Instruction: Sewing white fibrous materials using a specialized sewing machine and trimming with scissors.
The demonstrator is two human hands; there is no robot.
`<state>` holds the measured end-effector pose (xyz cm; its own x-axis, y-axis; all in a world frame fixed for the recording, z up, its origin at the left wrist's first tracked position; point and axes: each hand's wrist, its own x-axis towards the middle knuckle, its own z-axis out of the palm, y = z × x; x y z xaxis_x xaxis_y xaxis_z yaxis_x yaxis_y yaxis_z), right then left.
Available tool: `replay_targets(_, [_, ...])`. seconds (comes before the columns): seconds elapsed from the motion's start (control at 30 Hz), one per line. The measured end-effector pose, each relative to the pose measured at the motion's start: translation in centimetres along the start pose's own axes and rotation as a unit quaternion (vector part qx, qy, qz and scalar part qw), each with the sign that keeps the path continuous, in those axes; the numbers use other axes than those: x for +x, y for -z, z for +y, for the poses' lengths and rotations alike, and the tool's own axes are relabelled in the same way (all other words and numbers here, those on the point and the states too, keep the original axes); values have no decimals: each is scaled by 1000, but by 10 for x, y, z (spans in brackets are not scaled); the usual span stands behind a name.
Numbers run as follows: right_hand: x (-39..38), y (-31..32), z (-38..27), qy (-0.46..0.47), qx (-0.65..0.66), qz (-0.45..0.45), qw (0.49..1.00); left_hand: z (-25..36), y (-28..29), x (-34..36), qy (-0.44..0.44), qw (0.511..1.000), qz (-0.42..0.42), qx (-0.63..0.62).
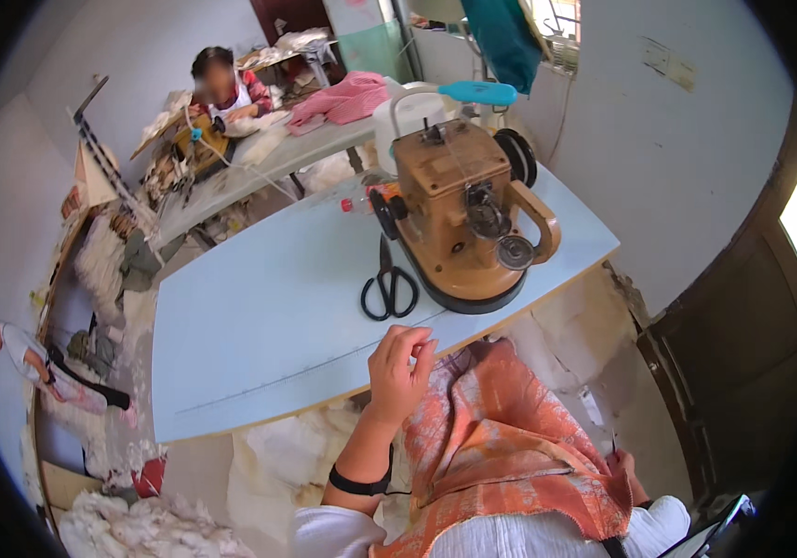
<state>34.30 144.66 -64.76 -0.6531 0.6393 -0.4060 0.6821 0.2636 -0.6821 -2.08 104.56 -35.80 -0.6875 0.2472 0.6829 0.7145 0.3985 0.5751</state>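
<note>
My left hand (400, 374) is raised at the table's front edge, its fingers curled in toward the thumb and nothing visible in them. A dark band circles that wrist. Just beyond it, black-handled scissors (388, 290) lie on the pale blue tabletop (259, 307). To their right stands a brown fur sewing machine (459, 200) with a handwheel and a round disc. Low on the right, my right hand (623, 462) is partly hidden behind the orange patterned apron (510, 437) over my lap. A thin, pointed tool (613, 441) sticks up from its fingers.
Behind the machine are a white container (408, 116) and a bottle with a red cap (354, 204). Another person (221, 88) works at a far table with pink cloth (342, 100). Someone else (45, 363) is at the left. White fluffy material (147, 525) covers the floor there.
</note>
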Motion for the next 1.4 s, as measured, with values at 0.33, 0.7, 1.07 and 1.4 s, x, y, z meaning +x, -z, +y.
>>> replay_targets(0.33, [49,-8,-132,85,63,-38,994,161,144,24,-358,849,268,-279])
replay_targets(0.7, [-66,74,-417,488,315,8,814,196,161,48,-331,920,145,-148])
replay_targets(1.07, [-149,139,-474,771,284,-39,568,190,135,94,-381,898,90,-201])
replay_targets(1.4, [-121,164,-486,770,343,-22,537,177,124,98,-336,910,181,-161])
